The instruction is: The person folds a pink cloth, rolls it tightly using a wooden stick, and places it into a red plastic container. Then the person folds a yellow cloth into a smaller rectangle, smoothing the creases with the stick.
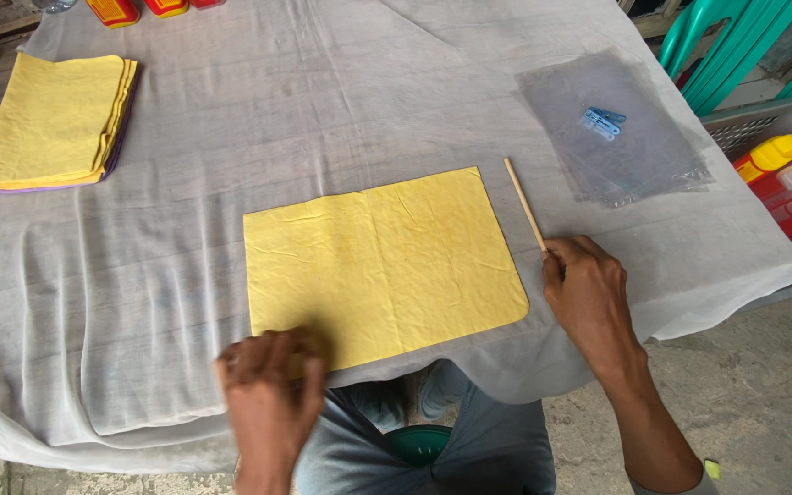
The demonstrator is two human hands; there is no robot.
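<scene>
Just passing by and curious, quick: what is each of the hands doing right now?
Left hand: open, fingers pressing flat on the near edge of the yellow cloth.
Right hand: closed on the end of a thin wooden stick.

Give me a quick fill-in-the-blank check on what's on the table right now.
1. The right hand holds a thin wooden ____.
2. The left hand rests on the near edge of the flat ____ cloth.
3. A stack of folded cloths lies at the table's far ____ corner.
4. A blue clip lies on the clear plastic ____.

Missing words: stick; yellow; left; sheets
</scene>
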